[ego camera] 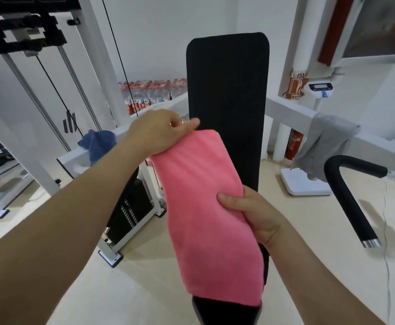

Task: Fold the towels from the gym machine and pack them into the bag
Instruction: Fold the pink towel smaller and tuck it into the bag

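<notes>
Pinching its top corner, the left hand (161, 132) and the right hand (250, 212), clamped midway down, held a soft, fleecy pink towel (203, 207) folded long against the black padded backrest (227, 90).

Shrink-wrapped water bottles (153, 95) with red caps are sitting stacked against the back wall. A red fire extinguisher (294, 144) is standing on the floor by a white column (283, 134). A white scale (305, 182) is resting on the pale floor (145, 277), its display (319, 86) raised on a post.
</notes>
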`<action>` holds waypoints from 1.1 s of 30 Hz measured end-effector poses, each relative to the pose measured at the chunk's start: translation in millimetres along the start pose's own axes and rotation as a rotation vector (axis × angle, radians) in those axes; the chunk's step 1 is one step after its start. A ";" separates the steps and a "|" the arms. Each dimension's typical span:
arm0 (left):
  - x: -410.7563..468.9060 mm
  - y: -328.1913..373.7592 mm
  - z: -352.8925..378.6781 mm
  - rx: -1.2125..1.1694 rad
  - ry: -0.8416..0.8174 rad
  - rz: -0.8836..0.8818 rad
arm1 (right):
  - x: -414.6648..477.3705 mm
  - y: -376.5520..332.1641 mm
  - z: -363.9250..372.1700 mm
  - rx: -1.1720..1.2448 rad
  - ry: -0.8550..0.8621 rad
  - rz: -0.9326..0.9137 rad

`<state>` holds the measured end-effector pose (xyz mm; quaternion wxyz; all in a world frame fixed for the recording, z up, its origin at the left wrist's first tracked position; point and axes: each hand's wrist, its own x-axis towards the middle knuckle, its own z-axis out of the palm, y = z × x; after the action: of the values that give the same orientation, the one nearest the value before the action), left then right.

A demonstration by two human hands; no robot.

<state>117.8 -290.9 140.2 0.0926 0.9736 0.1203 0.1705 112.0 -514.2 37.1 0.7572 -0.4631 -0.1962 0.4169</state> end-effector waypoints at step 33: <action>-11.7 0.7 198.3 -0.915 -0.333 -0.317 | 99.3 -24.4 -131.8 -1.306 0.328 0.082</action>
<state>177.4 -322.3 -46.6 0.5521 0.8170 0.1632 0.0323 270.2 -509.8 -15.8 0.3254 -0.8902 -0.2725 0.1655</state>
